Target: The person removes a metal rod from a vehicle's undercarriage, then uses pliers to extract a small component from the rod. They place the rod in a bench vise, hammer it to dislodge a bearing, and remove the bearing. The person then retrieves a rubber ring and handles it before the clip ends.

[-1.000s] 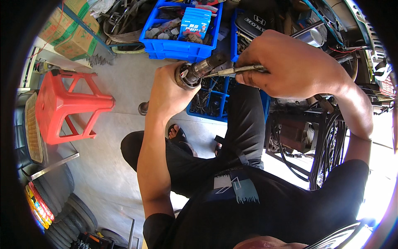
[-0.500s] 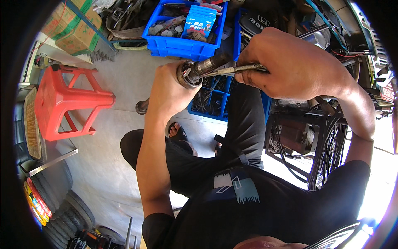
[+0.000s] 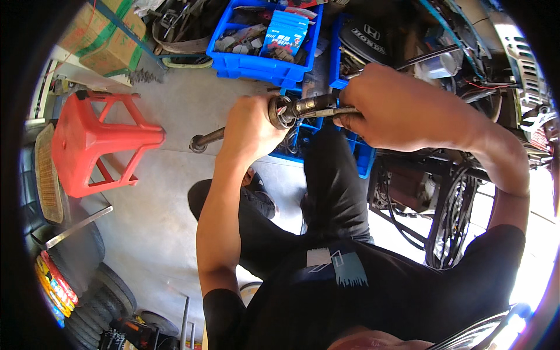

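Left hand [image 3: 251, 128] clenched round metal shaft [image 3: 307, 107]; right hand [image 3: 385, 111] pinching slim tool [image 3: 345, 111] alongside shaft, contact unclear from here. Red stool [image 3: 81, 143] near left edge of floor [image 3: 157, 204].

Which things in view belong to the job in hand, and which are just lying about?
In hand:
- ringed metal shaft, held in the left hand
- slim metal tool, held in the right hand

Lying about:
- red plastic stool
- blue plastic crate
- cardboard boxes
- stacked tires
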Tool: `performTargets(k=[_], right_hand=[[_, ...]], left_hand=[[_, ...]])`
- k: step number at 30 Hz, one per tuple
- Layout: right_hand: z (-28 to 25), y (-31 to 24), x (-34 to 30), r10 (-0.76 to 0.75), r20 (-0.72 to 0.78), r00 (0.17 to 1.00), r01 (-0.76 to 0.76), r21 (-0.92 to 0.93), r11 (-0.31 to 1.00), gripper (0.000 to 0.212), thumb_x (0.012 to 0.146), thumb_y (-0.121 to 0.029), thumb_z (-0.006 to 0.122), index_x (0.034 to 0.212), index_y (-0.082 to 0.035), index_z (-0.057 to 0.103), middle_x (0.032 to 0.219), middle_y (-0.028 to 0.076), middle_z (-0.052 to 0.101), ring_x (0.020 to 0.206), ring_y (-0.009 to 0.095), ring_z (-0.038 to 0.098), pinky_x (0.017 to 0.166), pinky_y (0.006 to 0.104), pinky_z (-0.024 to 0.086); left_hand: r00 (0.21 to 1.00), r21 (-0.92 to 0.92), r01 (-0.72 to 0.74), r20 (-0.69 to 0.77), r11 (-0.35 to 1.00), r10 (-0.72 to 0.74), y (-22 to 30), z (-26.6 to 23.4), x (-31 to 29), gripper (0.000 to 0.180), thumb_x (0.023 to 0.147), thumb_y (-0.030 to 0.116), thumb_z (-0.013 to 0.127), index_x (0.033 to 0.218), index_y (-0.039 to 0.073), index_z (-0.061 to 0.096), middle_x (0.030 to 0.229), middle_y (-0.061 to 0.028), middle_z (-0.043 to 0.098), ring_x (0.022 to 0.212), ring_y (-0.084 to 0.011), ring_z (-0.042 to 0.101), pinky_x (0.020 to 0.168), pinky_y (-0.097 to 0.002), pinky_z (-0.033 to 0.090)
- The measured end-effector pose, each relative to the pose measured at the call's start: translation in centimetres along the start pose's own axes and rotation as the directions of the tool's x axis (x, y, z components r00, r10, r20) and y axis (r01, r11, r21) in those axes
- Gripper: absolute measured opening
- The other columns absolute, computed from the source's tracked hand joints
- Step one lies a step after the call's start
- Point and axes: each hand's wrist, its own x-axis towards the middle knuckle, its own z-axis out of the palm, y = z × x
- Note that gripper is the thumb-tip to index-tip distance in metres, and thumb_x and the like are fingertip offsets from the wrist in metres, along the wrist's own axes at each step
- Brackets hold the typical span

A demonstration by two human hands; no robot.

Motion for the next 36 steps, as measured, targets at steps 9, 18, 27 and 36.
performTargets(k=[9,18,27,36], right_hand=[[-8.6,-0.9,-15.5,0.148,0.21,0.966,-0.185,0.169,0.968,0.032,0.099,-0.025,0.066,0.09,0.004,0.075,0.079,0.025,0.071,0.081,0.044,0.072,0.073,0.0532,0.058],[-19.2,-3.1,-40.4,0.189,0.176,0.966,-0.24,0.341,0.909,0.018,0.087,-0.005,0.059,0.081,0.003,0.074,0.075,0.023,0.07,0.068,0.039,0.072,0.059,0.0487,0.055],[-20.7,-3.4,-60.3,0.276,-0.052,0.96,-0.251,0.282,0.926,0.035,0.095,-0.009,0.062,0.128,0.002,0.054,0.11,0.017,0.06,0.107,0.033,0.064,0.094,0.0454,0.05],[-9.5,-8.8,-78.4,0.761,-0.201,0.617,-0.3,0.833,0.464,0.022,0.103,-0.012,0.059,0.121,-0.002,0.053,0.109,0.021,0.062,0.111,0.042,0.064,0.098,0.0508,0.05]], left_hand=[[0.982,-0.05,-0.011,0.189,0.999,0.02,17.1,-3.2,-2.8,0.016,0.079,0.007,0.079,0.094,0.003,0.073,0.082,-0.0239,0.072,0.079,-0.0438,0.071,0.069,-0.0458,0.056],[0.93,-0.096,0.013,0.367,0.995,0.024,39.3,-8.8,-8.7,0.014,0.078,0.005,0.081,0.089,0.003,0.072,0.076,-0.0178,0.072,0.069,-0.035,0.071,0.067,-0.0397,0.054],[0.78,-0.378,0.013,0.583,0.926,0.228,54.9,-8.6,-8.4,0.015,0.077,-0.001,0.08,0.085,0.001,0.067,0.074,-0.0127,0.073,0.072,-0.0211,0.076,0.068,-0.0319,0.056],[0.455,-0.399,-0.304,0.737,0.865,0.5,70.9,0.8,-13.9,0.019,0.077,0.0,0.078,0.077,0.001,0.059,0.065,-0.0059,0.057,0.062,-0.0111,0.049,0.062,-0.03,0.047]])
